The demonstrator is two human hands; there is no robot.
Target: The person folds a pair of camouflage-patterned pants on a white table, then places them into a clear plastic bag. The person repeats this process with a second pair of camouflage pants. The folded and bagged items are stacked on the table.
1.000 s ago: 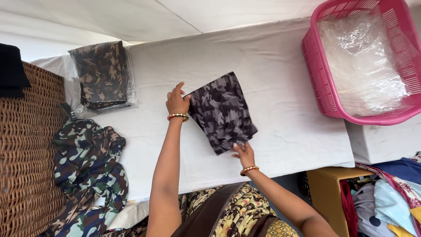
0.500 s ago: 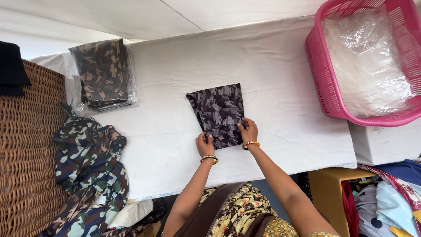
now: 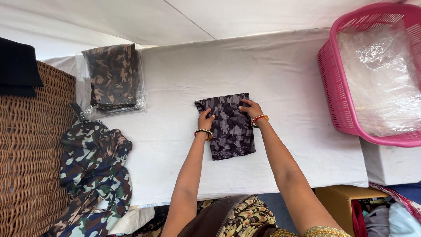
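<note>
A folded dark grey camouflage garment lies flat in the middle of the white padded table. My left hand presses on its left edge, fingers curled over the cloth. My right hand rests on its upper right part, fingers spread flat. Both wrists wear beaded bangles.
A pink plastic basket holding clear plastic bags stands at the right. A brown camouflage garment packed in a clear bag lies at the table's left end. Loose green camouflage clothes hang beside a wicker basket at the left.
The garment has been turned from a slant to lie square with the table. Both hands moved from its near corner up onto its left edge and upper right part.
</note>
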